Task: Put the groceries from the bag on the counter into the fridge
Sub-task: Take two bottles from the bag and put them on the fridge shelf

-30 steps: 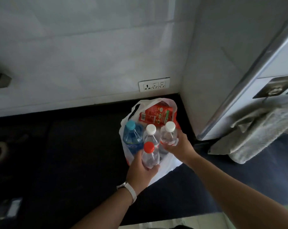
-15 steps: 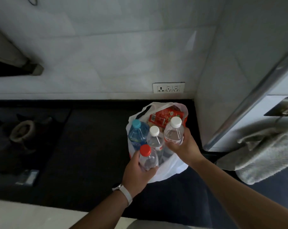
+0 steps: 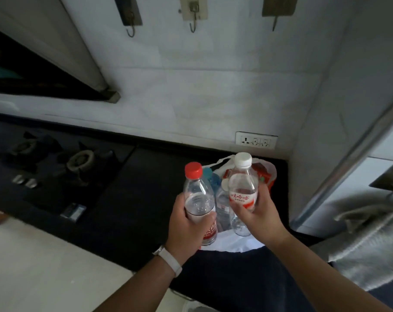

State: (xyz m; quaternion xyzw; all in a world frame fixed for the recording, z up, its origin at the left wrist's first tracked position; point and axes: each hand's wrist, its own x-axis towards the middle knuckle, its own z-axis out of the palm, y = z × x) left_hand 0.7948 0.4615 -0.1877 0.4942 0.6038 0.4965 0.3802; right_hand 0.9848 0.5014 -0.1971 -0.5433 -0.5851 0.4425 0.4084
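A white plastic bag (image 3: pixel 271 171) stands on the dark counter (image 3: pixel 132 194) in the corner by the wall. My left hand (image 3: pixel 186 224) grips a clear water bottle with a red cap (image 3: pixel 196 194), lifted above the bag. My right hand (image 3: pixel 256 212) grips a clear water bottle with a white cap (image 3: pixel 242 188), also raised above the bag. Inside the bag I see a blue bottle (image 3: pixel 211 177), another clear bottle (image 3: pixel 222 203) between the two held ones, and a red carton (image 3: pixel 262 174). The fridge (image 3: pixel 371 136) stands at the right, its door edge close to the bag.
A gas hob (image 3: pixel 62 167) with two burners lies on the counter to the left. A grey towel (image 3: pixel 369 239) hangs from a hook on the fridge side. A wall socket (image 3: pixel 256 143) sits above the bag. Three wall hooks (image 3: pixel 193 14) hang higher up.
Both hands have lifted their bottles up out of the bag. The view has tilted upward, showing the wall hooks and more of the hob.
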